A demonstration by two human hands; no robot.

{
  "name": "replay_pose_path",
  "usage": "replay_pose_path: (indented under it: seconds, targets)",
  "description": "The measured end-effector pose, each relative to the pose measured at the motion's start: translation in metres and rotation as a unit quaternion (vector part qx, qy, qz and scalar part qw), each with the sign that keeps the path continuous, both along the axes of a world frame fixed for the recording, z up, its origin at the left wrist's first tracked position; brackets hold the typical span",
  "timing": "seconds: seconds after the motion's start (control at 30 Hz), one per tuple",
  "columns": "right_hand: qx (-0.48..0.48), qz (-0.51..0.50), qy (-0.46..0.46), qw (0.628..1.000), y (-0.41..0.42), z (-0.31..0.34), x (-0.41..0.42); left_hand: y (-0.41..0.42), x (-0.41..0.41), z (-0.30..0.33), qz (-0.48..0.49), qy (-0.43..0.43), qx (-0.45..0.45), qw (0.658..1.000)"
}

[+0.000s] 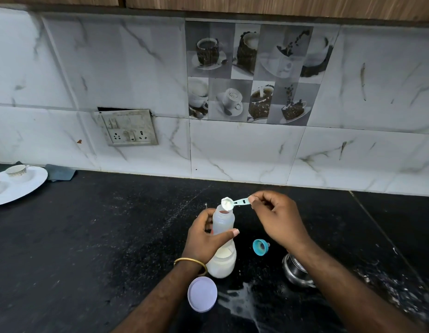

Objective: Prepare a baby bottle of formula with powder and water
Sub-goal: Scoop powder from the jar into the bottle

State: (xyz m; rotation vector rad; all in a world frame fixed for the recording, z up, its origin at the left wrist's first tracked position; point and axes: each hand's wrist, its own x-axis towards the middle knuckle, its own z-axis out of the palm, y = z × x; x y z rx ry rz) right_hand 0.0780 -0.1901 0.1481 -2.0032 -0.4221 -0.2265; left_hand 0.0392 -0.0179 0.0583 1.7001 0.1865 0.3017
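The person is standing at the black counter [88, 236] and tipping powder into the baby bottle [222, 236]. The left hand [204, 239] is wrapped around the bottle's middle, thumb across the front, holding it upright on the counter just in front of them. The right hand [276, 217] is pinching the handle end of a pale green scoop [232, 203] between fingertips, and the scoop's bowl, heaped with white powder, is hovering right at the bottle's open mouth. White liquid is already sitting in the bottom of the bottle.

What could go wrong, as I judge it: the mouth is narrow and the scoop is heaped, so a quick tilt could send powder down the outside. There is a milky puddle [242, 304] spreading on the counter just beside the bottle's base, and a slip of the base on that wet patch could topple it. The teal nipple ring [260, 247] is lying near the right wrist, where a sleeve-less forearm sweep could knock it away.

Counting: 1 bottle, 1 scoop, 1 teal ring, 1 lilac lid [202, 294], 1 steel container [295, 270] partly hidden under the right forearm, 1 white plate [28, 186] far left carrying 1 cup [16, 170], and 1 gold bangle [190, 263] on the left wrist.
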Motion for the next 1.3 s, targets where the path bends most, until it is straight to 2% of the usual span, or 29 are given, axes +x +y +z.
replay_pose_path:
  seconds: [0.2,0.3,0.43,1.3]
  targets:
    - [-0.126,0.023,-0.202,0.971,-0.004,-0.016,-0.004,-0.001,0.003,-0.003,0.005,0.000,0.002,1.000]
    - [-0.177,0.008,-0.263,0.948,-0.005,-0.021,-0.008,-0.001,0.003,-0.005,0.006,0.001,0.005,1.000]
    - [-0.211,0.004,-0.301,0.930,-0.006,-0.028,-0.009,-0.002,0.004,-0.006,0.006,0.000,0.006,1.000]
    - [-0.198,-0.031,-0.244,0.949,-0.001,-0.036,-0.018,0.001,0.005,-0.008,0.010,-0.004,0.023,1.000]
